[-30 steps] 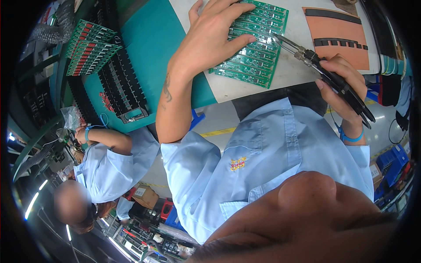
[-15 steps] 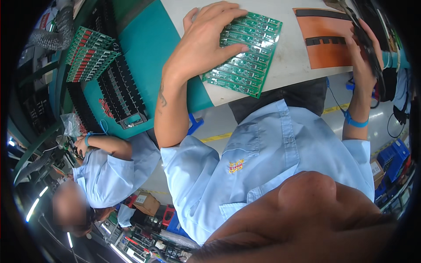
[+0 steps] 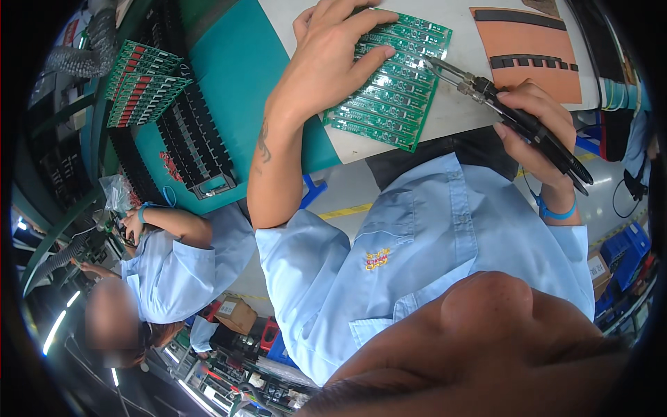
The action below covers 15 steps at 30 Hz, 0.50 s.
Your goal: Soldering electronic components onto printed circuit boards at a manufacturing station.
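Note:
A green circuit board panel (image 3: 389,104), made of several strips in a row, lies on the white tabletop. My left hand (image 3: 337,62) rests on its upper left part, thumb and forefinger spread across the surface; the other fingertips are partly hidden. In my right hand (image 3: 538,121) is a pair of black soldering tweezers (image 3: 517,111) with metal prongs. Their tips are at the right side of the panel, near its upper strips; I cannot tell whether they touch it.
An orange sheet (image 3: 528,45) with black strips lies right of the panel. On a green mat (image 3: 240,69) to the left, a black slotted rack (image 3: 194,132) stands beside upright boards with red parts (image 3: 142,87). A co-worker (image 3: 174,278) in light blue sits at the left.
My right hand has come left and in from the orange sheet, bringing the soldering tweezers to the panel. My left hand stays on the panel, with only a slight shift in view.

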Each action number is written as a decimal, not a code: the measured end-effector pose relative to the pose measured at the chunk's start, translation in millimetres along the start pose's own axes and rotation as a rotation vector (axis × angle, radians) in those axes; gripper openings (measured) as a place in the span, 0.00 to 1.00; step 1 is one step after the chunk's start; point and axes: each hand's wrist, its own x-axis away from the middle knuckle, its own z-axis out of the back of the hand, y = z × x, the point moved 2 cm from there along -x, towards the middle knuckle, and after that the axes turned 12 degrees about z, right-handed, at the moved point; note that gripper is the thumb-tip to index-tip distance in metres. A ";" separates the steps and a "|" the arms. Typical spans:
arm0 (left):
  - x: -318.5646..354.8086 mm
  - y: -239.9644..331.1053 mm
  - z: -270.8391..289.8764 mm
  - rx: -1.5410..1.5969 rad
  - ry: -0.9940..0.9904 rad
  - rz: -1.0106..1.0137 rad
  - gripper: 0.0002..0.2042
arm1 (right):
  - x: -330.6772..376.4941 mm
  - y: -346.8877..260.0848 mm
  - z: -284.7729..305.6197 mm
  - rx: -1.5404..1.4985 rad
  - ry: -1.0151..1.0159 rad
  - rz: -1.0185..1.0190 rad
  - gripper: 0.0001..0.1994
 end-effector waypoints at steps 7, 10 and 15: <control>0.1 -4.5 -3.6 -0.019 0.021 -0.041 0.21 | -0.7 1.8 -1.2 0.008 -0.006 0.015 0.20; 1.0 0.2 -1.5 -0.019 0.006 -0.012 0.20 | -0.8 2.2 -1.3 0.004 -0.015 -0.007 0.20; 0.9 -0.5 -1.6 -0.026 0.006 -0.016 0.21 | -1.9 1.5 -1.2 0.005 -0.022 0.005 0.20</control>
